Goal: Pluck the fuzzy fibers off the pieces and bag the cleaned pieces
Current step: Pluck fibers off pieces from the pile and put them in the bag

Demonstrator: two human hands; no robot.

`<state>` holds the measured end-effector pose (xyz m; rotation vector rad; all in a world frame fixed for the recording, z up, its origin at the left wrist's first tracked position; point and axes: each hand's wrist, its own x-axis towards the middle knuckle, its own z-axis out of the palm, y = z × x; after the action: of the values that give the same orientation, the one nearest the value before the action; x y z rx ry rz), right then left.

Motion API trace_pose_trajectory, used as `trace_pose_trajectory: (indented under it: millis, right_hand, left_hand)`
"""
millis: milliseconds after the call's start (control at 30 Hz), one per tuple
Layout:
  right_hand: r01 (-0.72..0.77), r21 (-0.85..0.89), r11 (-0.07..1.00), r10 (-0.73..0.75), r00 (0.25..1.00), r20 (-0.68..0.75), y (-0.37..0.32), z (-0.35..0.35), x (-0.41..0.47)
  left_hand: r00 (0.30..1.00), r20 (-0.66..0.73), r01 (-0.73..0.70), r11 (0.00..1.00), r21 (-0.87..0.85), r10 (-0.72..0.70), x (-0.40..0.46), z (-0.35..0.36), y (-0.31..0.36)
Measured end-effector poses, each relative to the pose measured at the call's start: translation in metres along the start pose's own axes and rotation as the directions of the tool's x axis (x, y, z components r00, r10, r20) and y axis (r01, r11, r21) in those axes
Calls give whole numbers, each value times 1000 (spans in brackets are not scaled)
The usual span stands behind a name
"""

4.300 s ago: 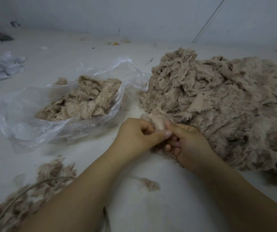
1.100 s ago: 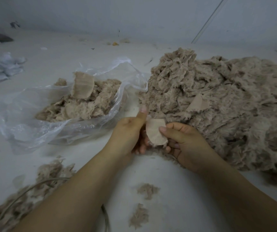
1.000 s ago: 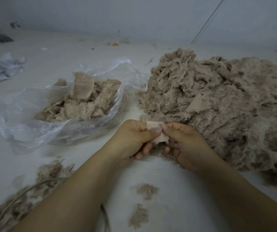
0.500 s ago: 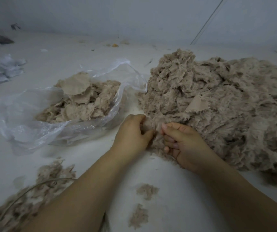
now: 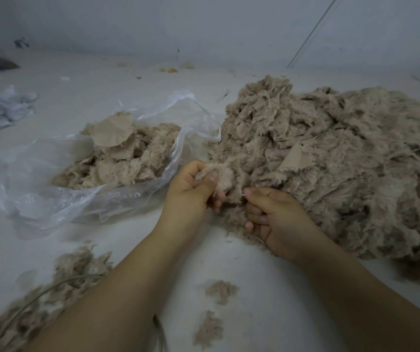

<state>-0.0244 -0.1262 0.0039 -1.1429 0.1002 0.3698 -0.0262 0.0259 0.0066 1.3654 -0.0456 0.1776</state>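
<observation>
- We hold the fuzzy piece (image 5: 225, 177) at the near edge of the big pile (image 5: 330, 168), just right of the plastic bag (image 5: 51, 199).
- Our left hand (image 5: 191, 194) grips the piece, thumb pressed over its top edge, fingers curled beneath.
- Our right hand (image 5: 272, 214) pinches at the fibres with thumb and forefinger; the other fingers curl below. What lies inside that pinch we cannot tell.
- To pluck well, we should anchor the backing firmly with the left hand and draw small tufts away in short pulls.
- We should drop waste onto the loose tufts (image 5: 219, 290) nearby, not into the bag.
- Both forearms reach forward, wrists low over the white surface (image 5: 267, 288).
</observation>
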Motion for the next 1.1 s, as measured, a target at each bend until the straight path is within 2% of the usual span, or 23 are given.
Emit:
trace_pose_trajectory:
  millis: [67,167,267,367,433,567,667,767,833,967,1100]
  right_hand:
    - [-6,-3,1000,6,1000,-1,0,0,1]
    - [-7,-19,1000,7,1000,15,1,-1,2]
    - [3,-10,1000,-3,1000,25,2,-1,2]
    - [8,-6,1000,-8,1000,29,1,-2,1]
    - [15,-11,1000,-15,1000,25,2,-2,1]
    - [26,-9,1000,-26,999,18,3,-2,1]
    - [39,-44,998,-37,998,60,2,-1,-2]
    - [27,-44,999,-25,999,44,1,0,0]
    - [23,-35,999,-23,1000,-5,2,-1,2]
    - [28,-27,999,-29,999,-31,2,0,1]
    - [11,1,1000,-11,999,-38,2,-2,1]
  left_hand:
    - [999,42,2,999,49,-4,-1,0,-1]
    - [994,81,-81,978,192,67,-2,0,-3]
    - [987,-45,-128,923,363,155,5,-8,-6]
    - [976,-180,-63,945,320,126,9,-13,-7]
    - [980,-178,-23,937,348,90,7,-11,-6]
    - [981,-89,-99,845,525,170,0,-2,-9]
    - [999,39,-3,936,353,-12,-7,6,-9]
    - [998,53,20,974,225,-33,-7,7,-6]
    - [987,117,88,984,153,-107,-8,5,-4]
    - [909,237,323,939,118,-343,-8,3,-1]
    - [836,353,426,903,65,-420,-6,-4,5]
